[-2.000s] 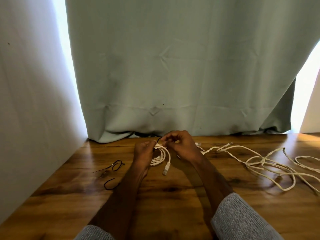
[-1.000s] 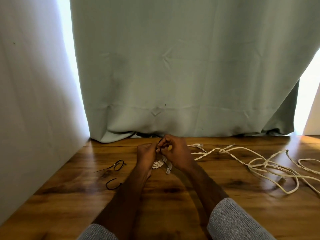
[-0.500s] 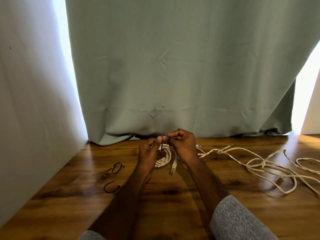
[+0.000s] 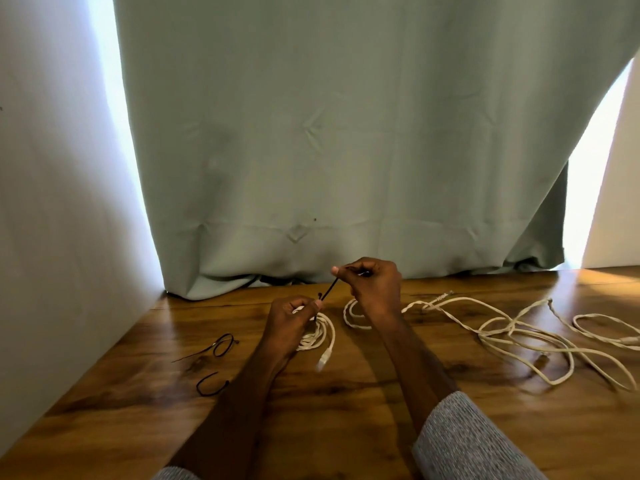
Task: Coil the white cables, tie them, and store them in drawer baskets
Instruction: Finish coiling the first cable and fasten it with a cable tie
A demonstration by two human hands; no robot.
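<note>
— Wooden floor under me, green curtain hanging down to it at the far side, white wall on the left. What do you want to know?

— Where is the cable you are tying?

— My coil is in the middle, held just off the floor. My left hand has its fingers curled round the top of the loops, thumb pressed on the bundle. One plug end hangs down from the coil on its near right side.

— And your right hand?

— My right hand is higher and a little farther off, fingers closed in a pinch on the tail of a black tie. That tie runs taut and slanted from my right fingertips down to the coil at my left thumb.

— What about the other cables?

— Loose white cable sprawls over the floor to the right, in tangled loops, with one loop lying just behind my right wrist. It is apart from the coil.

— Anything on the left?

— Two spare ties, black, lie on the floor to the near left of my left arm, one looped with a long tail, one a small open curve nearer to me. My grey sleeves show at the near edge.
</note>
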